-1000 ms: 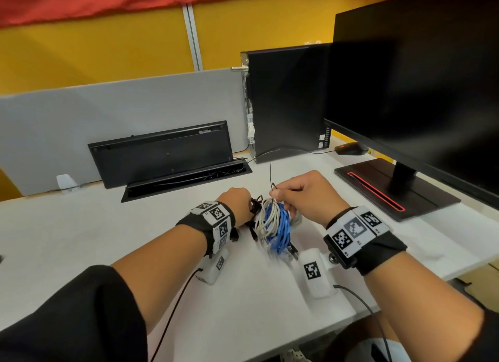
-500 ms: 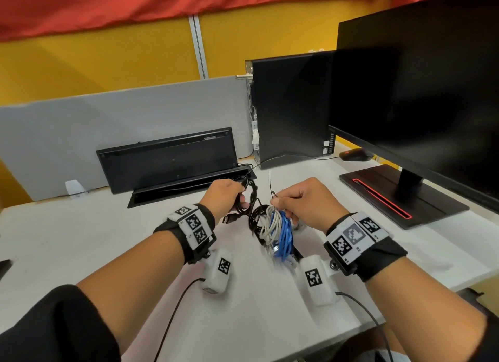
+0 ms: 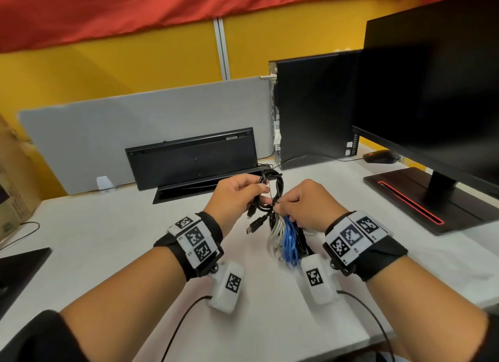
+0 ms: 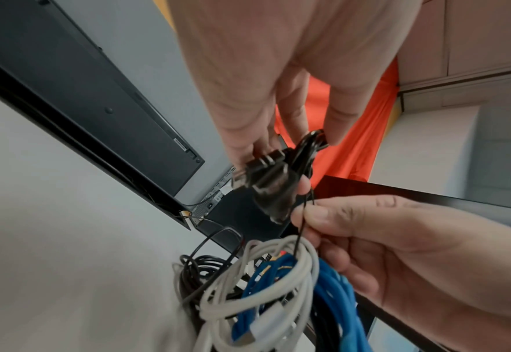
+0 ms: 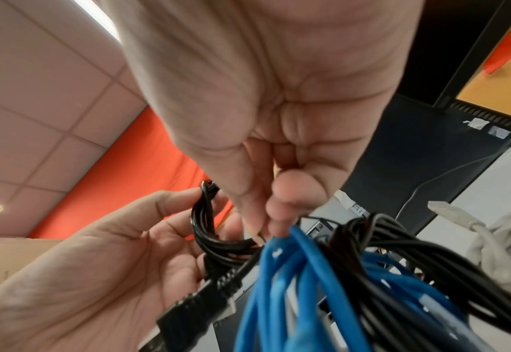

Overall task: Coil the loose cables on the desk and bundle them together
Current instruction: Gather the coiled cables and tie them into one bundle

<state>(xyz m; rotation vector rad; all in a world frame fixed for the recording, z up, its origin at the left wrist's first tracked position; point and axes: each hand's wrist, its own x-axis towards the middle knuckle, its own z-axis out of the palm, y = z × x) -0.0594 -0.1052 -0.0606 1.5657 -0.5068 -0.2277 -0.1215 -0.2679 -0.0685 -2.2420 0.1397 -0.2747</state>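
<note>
Several coils, light and floppy, likely to spring loose: left hand [image 3: 233, 197] pinches black cable [image 3: 272, 188]; right hand [image 3: 306, 206] grips white-and-blue bundle [image 3: 283, 234] at its top, above counter [image 3: 108, 240]

Glossy black cable [image 3: 272, 191], matt white desk [image 3: 108, 240], grey cloth partition [image 3: 135, 134].

Left hand [image 3: 232, 197] pinches a black cable coil [image 3: 271, 190], plug ends dangling below. Right hand [image 3: 307, 207] grips the top of a bundle of white cable [image 3: 275, 234], blue cable [image 3: 291, 240] and black loops. Both held above the white surface [image 3: 108, 240]. Monitor [image 3: 432, 91] right, PC tower [image 3: 310, 107] behind.
</note>
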